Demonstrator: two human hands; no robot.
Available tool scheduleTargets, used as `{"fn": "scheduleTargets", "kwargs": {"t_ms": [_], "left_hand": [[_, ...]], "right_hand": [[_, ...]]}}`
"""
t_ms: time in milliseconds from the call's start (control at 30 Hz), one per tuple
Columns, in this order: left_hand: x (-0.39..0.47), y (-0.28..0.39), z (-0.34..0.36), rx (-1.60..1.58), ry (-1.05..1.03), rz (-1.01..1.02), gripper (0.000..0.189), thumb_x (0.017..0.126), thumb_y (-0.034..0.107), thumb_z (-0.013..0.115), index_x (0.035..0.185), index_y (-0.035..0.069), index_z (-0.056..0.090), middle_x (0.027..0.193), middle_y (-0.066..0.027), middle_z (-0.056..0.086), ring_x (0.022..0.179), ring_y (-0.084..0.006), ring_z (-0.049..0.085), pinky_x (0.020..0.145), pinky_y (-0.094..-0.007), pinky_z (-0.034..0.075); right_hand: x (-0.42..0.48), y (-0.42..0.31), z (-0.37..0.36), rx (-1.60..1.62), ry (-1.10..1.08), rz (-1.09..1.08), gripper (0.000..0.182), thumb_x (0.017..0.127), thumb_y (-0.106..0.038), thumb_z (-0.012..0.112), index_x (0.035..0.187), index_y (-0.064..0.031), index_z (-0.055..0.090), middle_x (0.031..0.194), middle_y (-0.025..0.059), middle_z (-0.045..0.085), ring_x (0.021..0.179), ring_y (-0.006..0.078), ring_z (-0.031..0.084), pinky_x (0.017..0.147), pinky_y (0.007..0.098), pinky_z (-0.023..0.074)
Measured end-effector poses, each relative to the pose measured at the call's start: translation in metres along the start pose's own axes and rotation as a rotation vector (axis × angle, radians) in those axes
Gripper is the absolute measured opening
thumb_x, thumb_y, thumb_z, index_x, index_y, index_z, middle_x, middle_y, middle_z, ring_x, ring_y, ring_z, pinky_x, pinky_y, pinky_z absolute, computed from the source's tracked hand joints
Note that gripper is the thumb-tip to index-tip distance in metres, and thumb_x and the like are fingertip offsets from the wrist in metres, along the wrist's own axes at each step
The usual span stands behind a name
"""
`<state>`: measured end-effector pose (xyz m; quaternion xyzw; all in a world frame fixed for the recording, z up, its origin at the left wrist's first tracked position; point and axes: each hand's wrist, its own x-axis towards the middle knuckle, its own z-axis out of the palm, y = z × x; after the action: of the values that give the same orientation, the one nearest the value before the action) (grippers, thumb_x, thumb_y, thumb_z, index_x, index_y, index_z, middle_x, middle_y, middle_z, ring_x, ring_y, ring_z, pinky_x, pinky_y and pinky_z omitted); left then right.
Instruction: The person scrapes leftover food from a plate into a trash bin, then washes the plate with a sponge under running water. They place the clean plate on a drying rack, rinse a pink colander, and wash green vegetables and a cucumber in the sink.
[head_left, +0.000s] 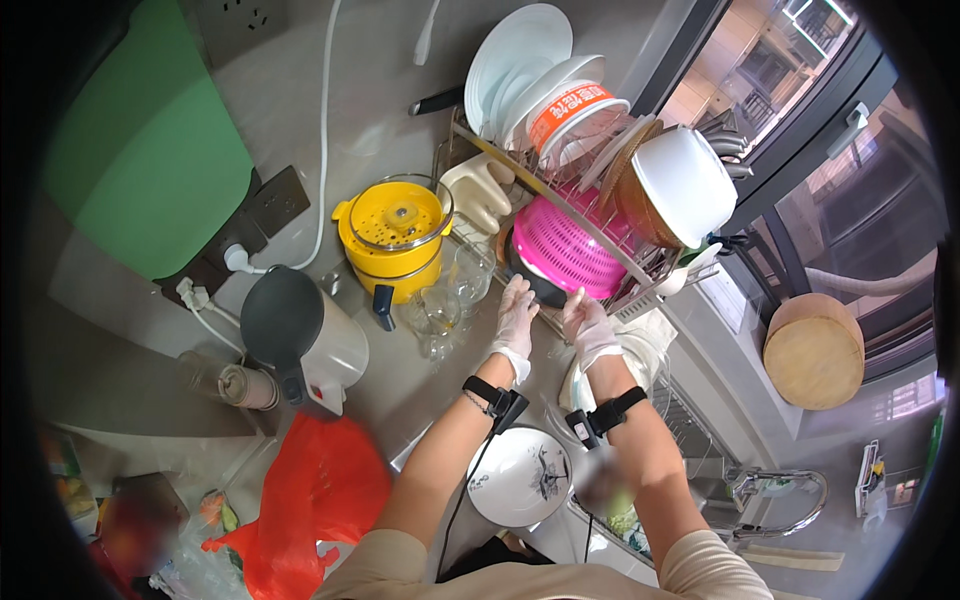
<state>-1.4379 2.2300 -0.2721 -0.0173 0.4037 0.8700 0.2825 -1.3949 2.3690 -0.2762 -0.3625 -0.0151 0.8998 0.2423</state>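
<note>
Both hands wear thin clear gloves and reach into the lower level of a metal dish rack (555, 199). My left hand (516, 319) has its fingers stretched forward beside a dark round pan or bowl (541, 283); nothing shows in its grasp. My right hand (589, 324) is bent at the fingers, its tips against the near edge of a pink plastic colander (566, 244). Whether they grip that rim or the dark one under it is hidden. The colander lies tilted over the dark vessel. Below my forearms stands a white patterned plate (519, 480).
Glass cups (435, 309), a yellow steamer pot (394, 240) and an electric kettle (307, 337) stand to the left. Stacked bowls and plates (517, 67) fill the upper rack. A red plastic bag (322, 480) is at lower left; the sink faucet (780, 487) is at right.
</note>
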Motion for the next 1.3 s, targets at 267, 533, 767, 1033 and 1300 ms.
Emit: {"fn": "scheduleTargets", "kwargs": {"t_ms": [267,533,767,1033,1300], "left_hand": [[0.008,-0.012,-0.004,-0.105,-0.079,-0.211,0.065,0.094,0.046,0.037,0.145,0.012,0.013,0.148,-0.0079,0.020,0.135,-0.0313,0.022,0.108,-0.0451,0.023],[0.007,0.015,-0.016,-0.188,-0.155,-0.166,0.070,0.089,0.060,0.036,0.140,0.014,0.026,0.141,-0.0075,0.033,0.125,-0.0273,0.038,0.105,-0.0456,0.028],[0.005,0.024,-0.027,0.185,-0.028,0.121,0.058,0.096,0.041,0.038,0.143,0.014,0.021,0.142,-0.0074,0.033,0.120,-0.0216,0.046,0.099,-0.0361,0.038],[0.001,0.028,-0.036,0.355,-0.065,0.092,0.062,0.096,0.043,0.037,0.145,0.013,0.014,0.149,-0.0072,0.019,0.130,-0.0215,0.032,0.100,-0.0357,0.037],[-0.009,0.011,-0.049,0.065,0.113,0.065,0.035,0.093,0.030,0.049,0.123,0.013,0.040,0.125,-0.0034,0.044,0.116,-0.0154,0.045,0.097,-0.0362,0.038]], "right_hand": [[-0.011,-0.002,-0.005,-0.342,-0.066,0.089,0.020,0.082,-0.003,0.041,0.063,-0.0086,0.043,0.051,-0.0010,0.040,0.041,0.0089,0.037,0.039,0.0207,0.0322],[0.001,-0.008,-0.034,-0.291,-0.246,0.416,0.026,0.079,-0.002,0.041,0.056,-0.0135,0.036,0.046,-0.0037,0.030,0.038,0.0100,0.025,0.043,0.0227,0.0241],[-0.003,0.000,-0.034,-0.429,-0.258,0.373,0.025,0.078,-0.002,0.044,0.056,-0.0139,0.036,0.046,-0.0039,0.028,0.039,0.0098,0.024,0.044,0.0240,0.0216],[-0.005,0.011,-0.056,-0.459,-0.338,0.303,0.024,0.079,-0.005,0.045,0.059,-0.0159,0.039,0.049,-0.0049,0.028,0.040,0.0094,0.025,0.044,0.0247,0.0207],[-0.036,0.030,-0.059,-0.449,-0.381,0.284,0.023,0.083,-0.010,0.044,0.061,-0.0148,0.042,0.047,-0.0045,0.029,0.039,0.0098,0.026,0.043,0.0249,0.0205]]}}
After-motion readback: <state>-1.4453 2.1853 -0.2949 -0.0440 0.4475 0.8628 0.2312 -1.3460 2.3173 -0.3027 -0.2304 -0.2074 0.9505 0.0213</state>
